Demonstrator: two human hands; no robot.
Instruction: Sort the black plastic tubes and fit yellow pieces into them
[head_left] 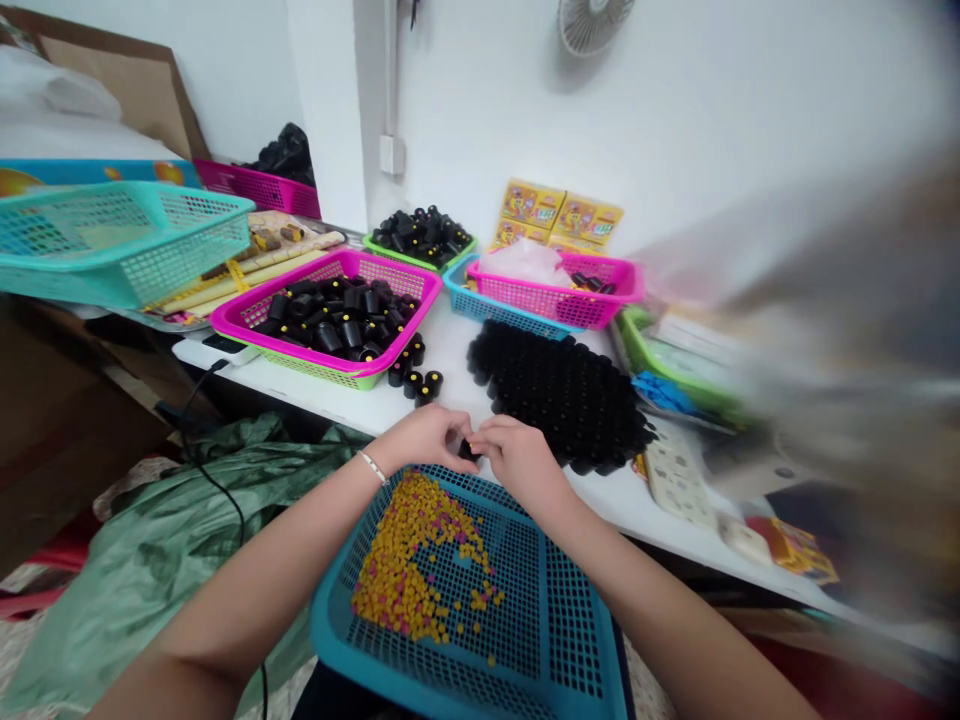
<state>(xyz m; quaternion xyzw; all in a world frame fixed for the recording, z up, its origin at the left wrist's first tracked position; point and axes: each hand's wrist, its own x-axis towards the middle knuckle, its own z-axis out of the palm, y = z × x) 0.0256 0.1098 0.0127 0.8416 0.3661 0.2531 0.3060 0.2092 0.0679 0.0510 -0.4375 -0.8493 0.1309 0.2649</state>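
Observation:
My left hand [429,436] pinches a small black cylindrical piece [468,453] between thumb and fingers, above the near edge of the table. From the other side, my right hand [521,455] has its fingertips pressed together at the top of that piece, where a speck of yellow shows. Just below both hands lies a blue basket [330,625] with many small yellow pellets [401,565] and some pink ones, mostly on its left side. Beyond the right hand, many black cylinders [562,395] stand packed in a block. Several loose ones with yellow centres [422,385] stand farther left.
A pink basket [238,318] on the table holds black cylinders with yellow dots. Behind it is a green basket [469,250] of similar pieces. A pink basket [622,280] sits in a blue one, near yellow boxes [551,210]. A turquoise basket [142,260] is at left.

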